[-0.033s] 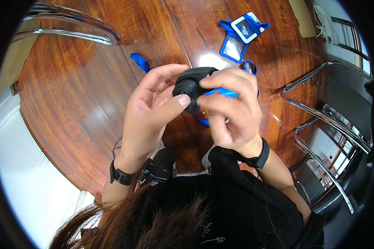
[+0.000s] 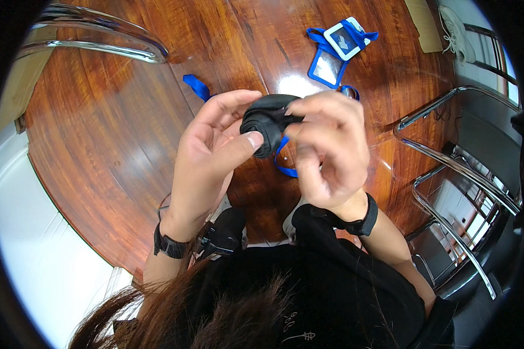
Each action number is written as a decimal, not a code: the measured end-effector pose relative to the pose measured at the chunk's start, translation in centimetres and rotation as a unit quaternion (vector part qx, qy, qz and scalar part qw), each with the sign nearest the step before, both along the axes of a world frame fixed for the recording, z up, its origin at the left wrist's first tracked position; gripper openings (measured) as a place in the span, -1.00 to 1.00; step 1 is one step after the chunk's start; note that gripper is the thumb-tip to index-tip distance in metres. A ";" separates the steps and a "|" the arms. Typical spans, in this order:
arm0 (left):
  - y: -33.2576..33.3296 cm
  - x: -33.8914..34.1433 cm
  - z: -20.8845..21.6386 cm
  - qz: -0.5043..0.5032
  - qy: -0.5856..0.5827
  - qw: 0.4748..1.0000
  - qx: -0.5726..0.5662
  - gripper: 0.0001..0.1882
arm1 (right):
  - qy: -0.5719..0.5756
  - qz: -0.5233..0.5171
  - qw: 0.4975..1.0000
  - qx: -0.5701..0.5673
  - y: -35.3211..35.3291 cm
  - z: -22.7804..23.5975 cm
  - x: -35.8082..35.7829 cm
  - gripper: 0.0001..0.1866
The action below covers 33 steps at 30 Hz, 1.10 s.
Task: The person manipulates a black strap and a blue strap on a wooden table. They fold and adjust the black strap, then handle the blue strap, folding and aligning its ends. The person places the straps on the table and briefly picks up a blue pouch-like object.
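A rolled-up strip of black cloth (image 2: 265,125) is held above the table, its spiral end turned toward me. My left hand (image 2: 212,145) is closed round its left side, with the thumb pressed on the coil and the fingers behind. At the roll's right side is my right hand (image 2: 332,145), slightly blurred. Its curled fingers have a flap of the cloth between them, while the thumb stays apart from the roll. Part of a blue strap (image 2: 283,163) shows on the table below the hands.
On the wooden table (image 2: 116,128), a white-framed badge holder (image 2: 344,39) overlaps a blue-framed one (image 2: 327,68), with blue lanyards. Another blue strap end (image 2: 198,87) lies beyond my left hand. Chrome-framed chairs stand at the right (image 2: 436,145) and far left (image 2: 110,49). A shoe (image 2: 455,35) is at the far right.
My right hand has shifted slightly, its fingers turning at the roll's right side and hiding more of the blue strap behind. The roll has tilted a little in my left hand.
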<state>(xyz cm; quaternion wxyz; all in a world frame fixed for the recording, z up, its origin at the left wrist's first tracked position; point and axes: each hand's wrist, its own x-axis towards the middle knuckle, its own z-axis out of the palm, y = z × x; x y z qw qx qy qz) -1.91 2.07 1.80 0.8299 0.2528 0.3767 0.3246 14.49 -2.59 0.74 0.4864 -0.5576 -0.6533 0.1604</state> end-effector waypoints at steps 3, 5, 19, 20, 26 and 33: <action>0.0 -0.2 -0.5 0.010 -0.008 1.000 -0.029 -0.52 | 0.078 -0.069 0.992 -0.070 0.2 0.0 0.0 -0.72; 0.0 -0.3 -0.7 -0.001 -0.010 0.999 -0.032 -0.51 | 0.120 -0.055 0.984 -0.120 0.6 -0.2 0.3 -0.69; -0.2 -0.2 -1.8 -0.074 0.101 0.992 0.015 -0.61 | 0.214 0.016 0.936 -0.279 0.0 -0.9 0.1 -0.69; -0.2 -0.2 -1.8 -0.090 0.104 0.991 0.007 -0.62 | 0.215 0.019 0.934 -0.284 0.0 -0.9 0.0 -0.69; -0.3 -0.1 -2.4 -0.093 0.150 0.983 0.055 -0.66 | 0.221 0.004 0.936 -0.275 -0.5 -0.9 -0.4 -0.68; -0.9 0.3 -2.9 -0.024 0.196 0.978 0.062 -0.69 | 0.186 0.002 0.945 -0.267 -0.9 -1.4 -1.2 -0.65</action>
